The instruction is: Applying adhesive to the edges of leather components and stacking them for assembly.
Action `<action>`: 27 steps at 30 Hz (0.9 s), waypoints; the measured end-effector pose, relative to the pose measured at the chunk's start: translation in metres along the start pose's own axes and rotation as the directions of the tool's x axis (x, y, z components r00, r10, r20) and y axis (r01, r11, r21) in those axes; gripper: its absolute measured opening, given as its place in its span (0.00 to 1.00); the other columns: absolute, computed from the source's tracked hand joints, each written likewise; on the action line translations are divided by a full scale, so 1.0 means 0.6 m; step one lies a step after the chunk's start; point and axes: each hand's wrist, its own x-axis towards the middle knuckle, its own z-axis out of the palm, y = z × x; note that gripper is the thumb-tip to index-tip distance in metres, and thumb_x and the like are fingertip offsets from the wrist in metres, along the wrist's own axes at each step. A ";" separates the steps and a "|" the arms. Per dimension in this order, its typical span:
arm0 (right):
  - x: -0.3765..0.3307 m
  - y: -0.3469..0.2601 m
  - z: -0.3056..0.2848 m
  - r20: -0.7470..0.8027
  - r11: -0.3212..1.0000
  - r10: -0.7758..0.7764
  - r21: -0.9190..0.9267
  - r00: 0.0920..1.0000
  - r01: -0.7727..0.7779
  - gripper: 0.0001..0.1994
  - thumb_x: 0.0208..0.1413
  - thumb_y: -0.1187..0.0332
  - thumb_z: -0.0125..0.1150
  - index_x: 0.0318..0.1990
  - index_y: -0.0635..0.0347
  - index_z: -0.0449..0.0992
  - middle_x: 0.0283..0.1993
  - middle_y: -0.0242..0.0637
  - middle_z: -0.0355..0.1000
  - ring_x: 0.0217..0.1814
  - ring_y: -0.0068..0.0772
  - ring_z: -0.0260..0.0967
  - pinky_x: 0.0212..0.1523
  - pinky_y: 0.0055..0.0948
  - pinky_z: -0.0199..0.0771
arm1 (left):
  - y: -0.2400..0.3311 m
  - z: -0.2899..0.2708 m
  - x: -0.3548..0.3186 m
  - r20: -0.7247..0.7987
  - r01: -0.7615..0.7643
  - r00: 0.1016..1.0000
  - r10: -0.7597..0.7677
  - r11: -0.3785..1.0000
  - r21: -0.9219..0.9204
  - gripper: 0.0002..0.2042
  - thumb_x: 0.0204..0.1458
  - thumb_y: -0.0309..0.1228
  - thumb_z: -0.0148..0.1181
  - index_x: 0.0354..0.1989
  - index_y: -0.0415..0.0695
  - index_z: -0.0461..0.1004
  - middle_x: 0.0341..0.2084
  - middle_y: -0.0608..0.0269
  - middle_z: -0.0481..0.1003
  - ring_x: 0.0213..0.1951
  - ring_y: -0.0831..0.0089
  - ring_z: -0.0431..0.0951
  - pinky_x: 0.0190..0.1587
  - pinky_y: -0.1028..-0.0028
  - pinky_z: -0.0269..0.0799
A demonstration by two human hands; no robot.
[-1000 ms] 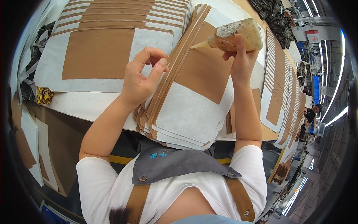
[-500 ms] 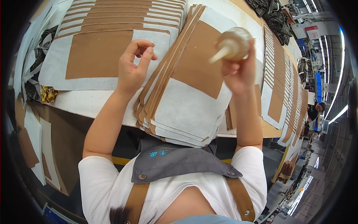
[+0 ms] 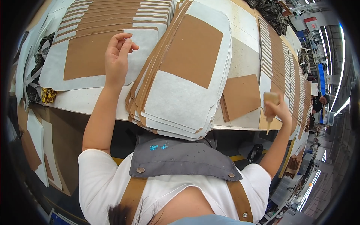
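Observation:
My left hand [image 3: 117, 62] is raised over the spread row of white panels with brown patches [image 3: 88, 56]. Its fingers are loosely bent, thumb apart, with nothing between them. Out at the right, by the table edge, my right hand [image 3: 280, 111] is wrapped round a pale squeeze bottle [image 3: 271, 98] whose narrow nozzle points down. Between my hands, a fanned stack of white panels with brown patches [image 3: 176, 95] lies at a slant, its near end over the table's front edge. Right of the stack is a small pile of brown square pieces [image 3: 242, 97].
Overlapping rows of similar panels [image 3: 267, 56] run along the right side of the table [image 3: 243, 33]. Dark bundled material [image 3: 275, 18] lies at the far right. White and brown sheets [image 3: 35, 144] stand below the table at left. Another person [image 3: 321, 101] is in the right background.
My right hand has swung from above the stack out to the right and nearer, carrying the bottle, which now points down. My left hand has shifted slightly left.

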 end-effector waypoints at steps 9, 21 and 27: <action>-0.104 -0.220 0.078 -0.214 0.858 -0.514 -0.143 0.831 0.494 0.23 0.47 0.60 0.62 0.49 0.62 0.68 0.49 0.44 0.68 0.51 0.45 0.65 0.50 0.36 0.65 | 0.054 0.014 -0.008 0.116 -0.006 0.993 0.001 0.999 0.046 0.10 0.56 0.27 0.47 0.44 0.40 0.68 0.28 0.66 0.73 0.35 0.83 0.69 0.41 0.80 0.61; -0.139 -0.422 0.233 0.096 0.093 -0.988 -0.253 0.121 0.963 0.08 0.38 0.72 0.55 0.28 0.67 0.71 0.34 0.43 0.68 0.33 0.31 0.64 0.29 0.25 0.65 | 0.159 -0.020 -0.096 0.147 0.004 0.989 -0.018 0.996 0.090 0.08 0.56 0.27 0.47 0.41 0.38 0.69 0.29 0.64 0.72 0.34 0.80 0.70 0.40 0.80 0.63; -0.074 -0.422 0.215 0.076 0.487 -0.843 0.527 0.533 0.696 0.05 0.46 0.75 0.55 0.33 0.65 0.71 0.30 0.36 0.68 0.25 0.25 0.65 0.27 0.23 0.67 | 0.193 0.002 -0.172 0.664 0.362 0.575 -0.478 0.877 0.317 0.10 0.56 0.29 0.50 0.38 0.34 0.73 0.27 0.63 0.73 0.31 0.78 0.75 0.33 0.79 0.70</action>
